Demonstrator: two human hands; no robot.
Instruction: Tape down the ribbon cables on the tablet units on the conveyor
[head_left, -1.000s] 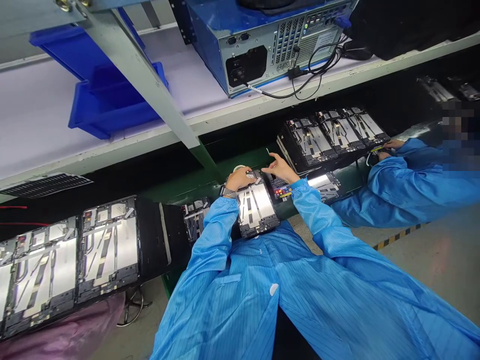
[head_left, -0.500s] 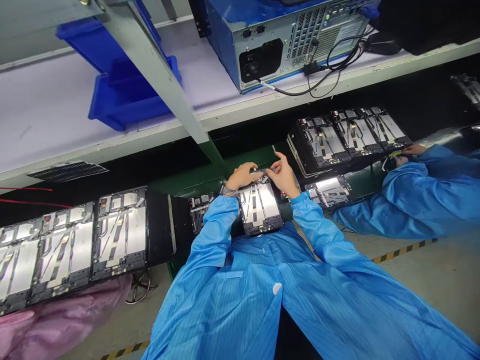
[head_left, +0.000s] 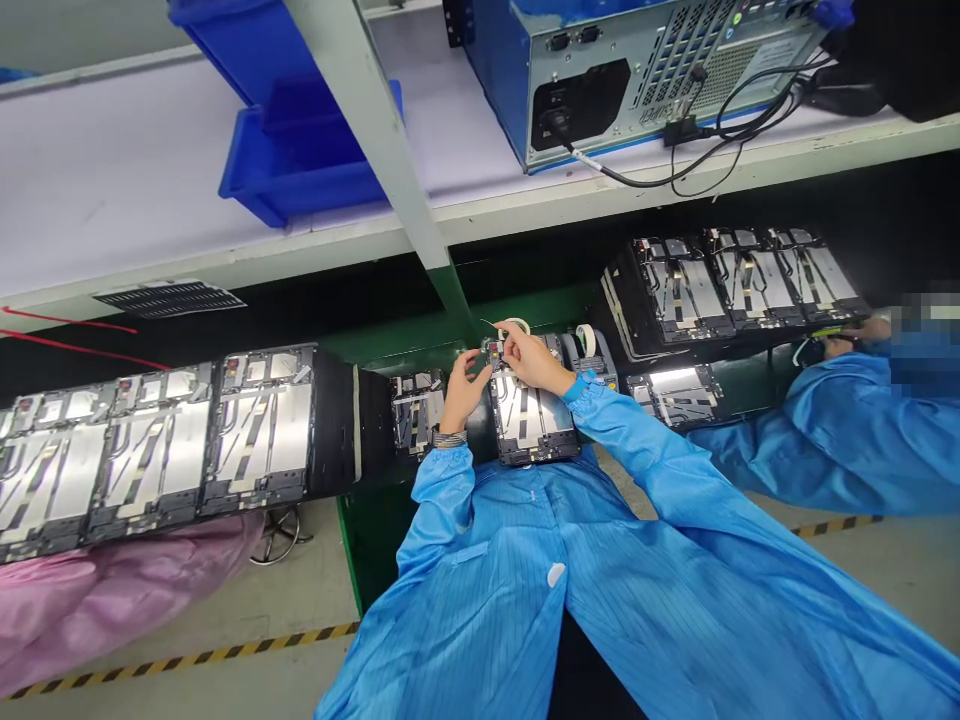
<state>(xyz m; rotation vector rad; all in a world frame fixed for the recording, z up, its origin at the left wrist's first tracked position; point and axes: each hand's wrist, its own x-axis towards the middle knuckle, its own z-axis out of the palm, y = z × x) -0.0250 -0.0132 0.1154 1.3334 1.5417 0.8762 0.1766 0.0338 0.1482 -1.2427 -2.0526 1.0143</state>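
Observation:
An opened tablet [head_left: 529, 415], with silver battery plates and dark ribbon cables showing, lies in front of my body. My left hand [head_left: 463, 392] is at its upper left corner, thumb and forefinger apart, with nothing visible between them. Over the tablet's top end, my right hand [head_left: 531, 360] has its fingers pinched together. A thin pale sliver sticks out beyond its fingertips, too small to name. Part of the tablet's upper end is hidden under this hand. Right of the tablet stands a dispenser [head_left: 600, 372] with a roll of pale tape [head_left: 586, 341].
Stacked black trays of opened tablets [head_left: 262, 430] stand left, more tablets [head_left: 679, 290] at right. Single tablets lie on both sides [head_left: 418, 410]. A co-worker's blue sleeve [head_left: 817, 430] is at right. Above run a shelf [head_left: 315, 235], its post [head_left: 375, 130] and a computer case [head_left: 577, 100].
My right hand has moved left across the tablet's top and pinched its fingers. My left hand has dropped to the upper left corner. The view has shifted, baring the tape roll.

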